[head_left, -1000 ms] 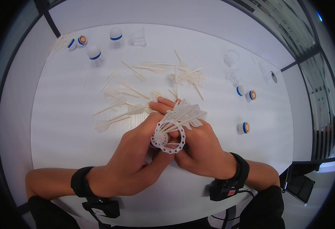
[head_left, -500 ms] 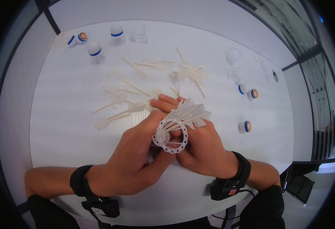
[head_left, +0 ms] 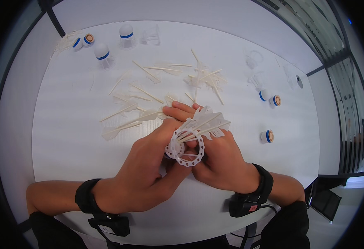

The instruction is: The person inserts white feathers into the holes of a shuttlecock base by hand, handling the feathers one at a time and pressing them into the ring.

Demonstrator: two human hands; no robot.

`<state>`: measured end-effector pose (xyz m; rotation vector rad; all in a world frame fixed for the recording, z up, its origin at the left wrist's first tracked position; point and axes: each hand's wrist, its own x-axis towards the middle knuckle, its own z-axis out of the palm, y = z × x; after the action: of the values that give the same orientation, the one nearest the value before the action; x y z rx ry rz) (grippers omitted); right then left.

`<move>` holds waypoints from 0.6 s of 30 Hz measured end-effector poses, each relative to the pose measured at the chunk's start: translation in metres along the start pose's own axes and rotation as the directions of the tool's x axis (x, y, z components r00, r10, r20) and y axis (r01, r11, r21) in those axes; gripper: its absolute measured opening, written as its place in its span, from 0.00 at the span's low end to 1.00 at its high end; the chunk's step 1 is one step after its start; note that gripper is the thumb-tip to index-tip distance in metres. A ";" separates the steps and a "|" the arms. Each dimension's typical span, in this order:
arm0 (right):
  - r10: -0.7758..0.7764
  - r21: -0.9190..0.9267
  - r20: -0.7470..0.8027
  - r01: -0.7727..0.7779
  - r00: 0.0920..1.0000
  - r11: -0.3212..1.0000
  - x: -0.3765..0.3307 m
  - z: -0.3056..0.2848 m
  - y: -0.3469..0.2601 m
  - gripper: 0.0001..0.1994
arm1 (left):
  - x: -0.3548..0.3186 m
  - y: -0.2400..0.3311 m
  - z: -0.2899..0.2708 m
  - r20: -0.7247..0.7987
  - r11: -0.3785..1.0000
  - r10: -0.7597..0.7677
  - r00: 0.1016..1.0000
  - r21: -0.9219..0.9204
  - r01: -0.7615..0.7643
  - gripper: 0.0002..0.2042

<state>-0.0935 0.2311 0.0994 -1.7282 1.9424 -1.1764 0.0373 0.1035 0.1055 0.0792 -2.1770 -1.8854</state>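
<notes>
Both my hands are closed around a partly built shuttlecock [head_left: 201,145] at the middle of the table. It has a white open frame with a ring of small holes, and several white feathers fan out from it over my right hand. My left hand [head_left: 149,159] grips its left side, with the fingers stretched out beyond. My right hand [head_left: 225,159] is curled against the right side, thumb and fingers pressed in near the ring. The fingertips are partly hidden behind the frame and feathers. Just beyond the hands lie loose feathers [head_left: 126,124].
More feathers [head_left: 207,79] are heaped farther back. At the far left stand shuttlecocks with white domed heads and blue bands [head_left: 127,35], near a clear plastic frame [head_left: 151,37]. Banded cork heads [head_left: 267,136] and clear plastic frames [head_left: 254,59] are on the right. White partitions border the table.
</notes>
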 end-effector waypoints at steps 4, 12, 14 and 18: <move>0.002 0.000 0.008 -0.002 1.000 1.000 -0.001 0.000 0.001 0.17 | 0.001 -0.001 0.001 -0.006 1.000 0.011 1.000 0.017 -0.011 0.13; -0.026 -0.028 0.019 0.026 0.999 0.999 0.001 0.004 0.004 0.19 | -0.001 -0.003 -0.003 0.006 1.000 -0.010 1.000 -0.022 0.010 0.14; -0.022 -0.025 0.025 0.022 0.999 0.999 -0.001 -0.001 0.002 0.21 | 0.001 0.004 0.001 0.006 0.998 -0.056 0.998 -0.031 0.056 0.14; -0.004 -0.042 0.019 0.005 1.000 0.999 -0.001 -0.001 0.002 0.22 | 0.001 -0.001 0.001 -0.010 1.000 0.029 1.000 0.009 -0.029 0.15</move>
<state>-0.0950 0.2318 0.0982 -1.7592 1.9668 -1.1248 0.0362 0.1039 0.1049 0.0580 -2.1681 -1.8565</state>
